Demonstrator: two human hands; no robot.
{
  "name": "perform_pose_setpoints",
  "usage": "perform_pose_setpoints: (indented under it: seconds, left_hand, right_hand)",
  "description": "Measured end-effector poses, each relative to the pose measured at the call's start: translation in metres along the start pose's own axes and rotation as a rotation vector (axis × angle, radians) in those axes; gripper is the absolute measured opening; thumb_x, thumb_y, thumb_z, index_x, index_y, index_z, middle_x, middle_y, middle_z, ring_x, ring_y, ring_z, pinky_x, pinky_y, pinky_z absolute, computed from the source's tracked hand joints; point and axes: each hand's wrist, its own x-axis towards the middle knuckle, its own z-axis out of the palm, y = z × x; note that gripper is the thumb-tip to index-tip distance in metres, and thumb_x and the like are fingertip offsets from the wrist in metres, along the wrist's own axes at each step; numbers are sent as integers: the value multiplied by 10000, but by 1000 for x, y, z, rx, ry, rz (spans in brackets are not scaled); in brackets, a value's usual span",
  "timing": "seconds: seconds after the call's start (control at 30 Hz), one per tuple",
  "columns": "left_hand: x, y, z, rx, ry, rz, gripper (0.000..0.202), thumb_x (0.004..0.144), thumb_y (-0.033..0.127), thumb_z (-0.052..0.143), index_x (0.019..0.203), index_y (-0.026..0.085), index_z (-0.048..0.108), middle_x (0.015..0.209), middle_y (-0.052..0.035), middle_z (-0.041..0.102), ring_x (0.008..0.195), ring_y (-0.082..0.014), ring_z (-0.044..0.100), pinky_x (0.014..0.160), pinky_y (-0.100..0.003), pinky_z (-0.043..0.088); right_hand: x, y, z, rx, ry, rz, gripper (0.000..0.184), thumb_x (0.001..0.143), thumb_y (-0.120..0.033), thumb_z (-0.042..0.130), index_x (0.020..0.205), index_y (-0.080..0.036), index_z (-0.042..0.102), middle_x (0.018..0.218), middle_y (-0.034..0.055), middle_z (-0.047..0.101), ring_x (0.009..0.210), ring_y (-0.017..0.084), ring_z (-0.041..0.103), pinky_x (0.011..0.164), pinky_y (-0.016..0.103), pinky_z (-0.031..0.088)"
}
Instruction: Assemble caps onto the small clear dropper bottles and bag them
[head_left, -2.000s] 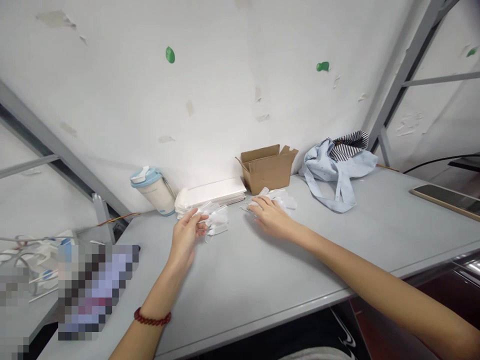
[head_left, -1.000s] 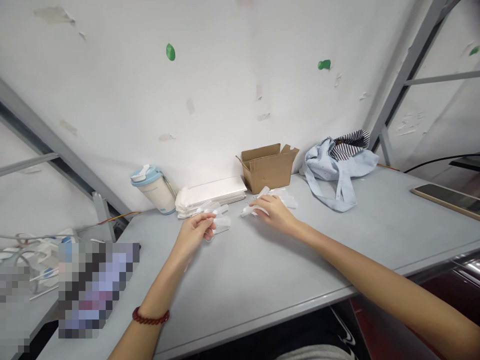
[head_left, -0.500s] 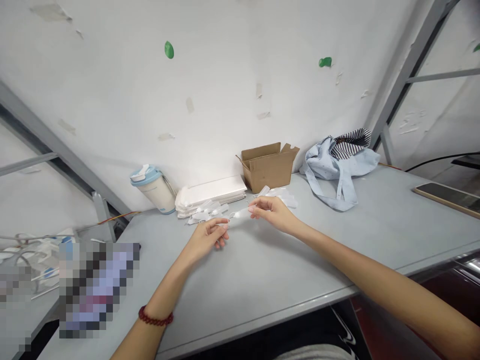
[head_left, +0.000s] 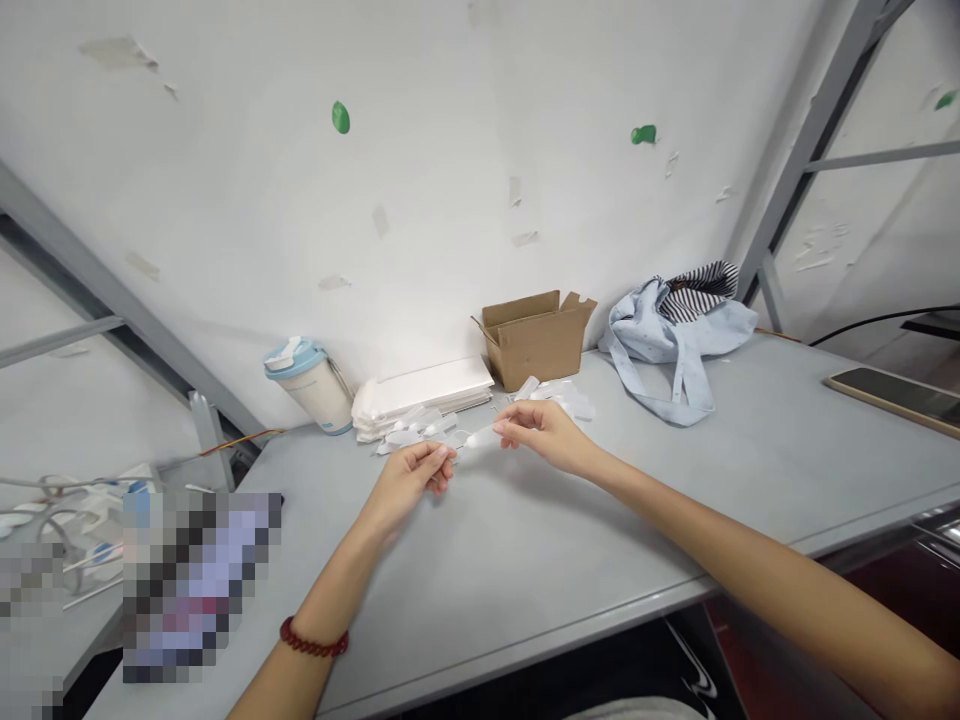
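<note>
Between my hands, over the grey table, is a small whitish translucent piece (head_left: 478, 438) with a thin loop and a narrow dark tip; its exact kind is too small to tell. My right hand (head_left: 546, 432) pinches its wider right end between thumb and fingers. The fingers of my left hand (head_left: 416, 472) are closed at the narrow left end. Behind my left hand lie several similar whitish pieces (head_left: 411, 428) in a loose pile. Another pile of such clear pieces (head_left: 574, 402) sits behind my right hand, partly hidden by it.
Against the wall stand a tilted-looking cup with a blue lid (head_left: 311, 385), a stack of white sheets or sleeves (head_left: 427, 388) and an open cardboard box (head_left: 541, 345). A light blue cloth bag (head_left: 652, 345) lies right of it. A phone (head_left: 900, 395) rests far right; a pixelated item (head_left: 202, 590) lies left.
My left thumb and fingers have closed together at the narrow end of the whitish piece. My right hand still pinches the other end. The view has shifted slightly.
</note>
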Motion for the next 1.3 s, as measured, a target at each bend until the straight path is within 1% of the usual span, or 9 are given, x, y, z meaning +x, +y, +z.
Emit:
perform_pose_setpoints:
  seconds: [0.2,0.53,0.63,0.93,1.13,1.3]
  left_hand:
    - [0,-4,1,-51,-73,-27,289,783,425,614,810,138,628,665,8,557,529,-88,495,538,-231,401]
    - [1,-4,2,-54,-86,-37,295,799,422,596,811,128,617,658,8,544,525,-86,487,538,-233,400]
    - [1,-5,1,-55,-81,-39,289,798,418,598,802,129,613,655,9,543,526,-84,485,536,-229,398]
    - [1,-8,3,-33,-46,-39,325,758,431,629,821,112,636,630,8,553,514,-88,492,535,-236,397]
    - [-1,-7,8,-25,6,-51,329,724,442,640,767,117,612,607,16,542,504,-89,481,533,-241,397]
    - [-3,-4,11,-10,21,-59,316,700,432,646,734,122,600,586,19,537,498,-95,483,535,-247,397]
  right_hand:
    - [-1,3,1,39,-19,-11,237,797,-381,586,828,-151,634,667,27,659,623,133,579,576,246,416]
    - [0,3,4,25,-19,-4,238,794,-382,587,811,-149,634,666,30,657,620,133,577,586,245,426]
    - [-1,4,3,4,-22,-9,238,799,-383,584,814,-151,636,669,29,660,618,134,577,583,244,425]
    - [-2,4,5,-149,-9,-90,207,830,-341,563,806,-152,643,646,15,658,607,127,565,597,244,412]
    - [-4,6,7,-163,-26,-71,204,845,-334,542,780,-151,604,656,22,665,621,136,592,595,248,420]
    - [-7,6,11,-158,-14,-63,205,837,-342,550,765,-155,598,625,11,647,600,130,582,538,229,391]
